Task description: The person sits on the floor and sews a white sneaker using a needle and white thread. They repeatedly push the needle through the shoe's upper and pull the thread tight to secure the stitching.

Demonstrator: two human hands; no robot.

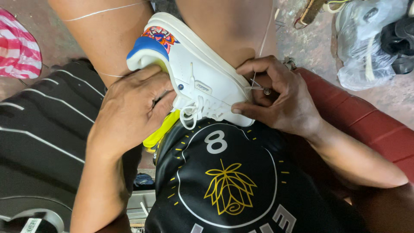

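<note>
A white sneaker (196, 73) with a blue heel collar and a multicoloured heel patch lies on its side between my knees, sole edge turned to the right. My left hand (129, 110) reaches into its opening and grips it from inside. My right hand (274, 97) pinches a thin metal needle or awl (258, 87) against the sole edge near the toe. A white thread (265, 30) runs up from that spot past my right knee. White laces (192, 114) hang loose below the shoe.
A yellow shoe part (160, 131) shows under my left hand. A red cushioned seat (362, 116) lies to the right, a clear plastic bag (366, 43) with dark shoes at the top right, a pink striped bag (17, 47) at the far left.
</note>
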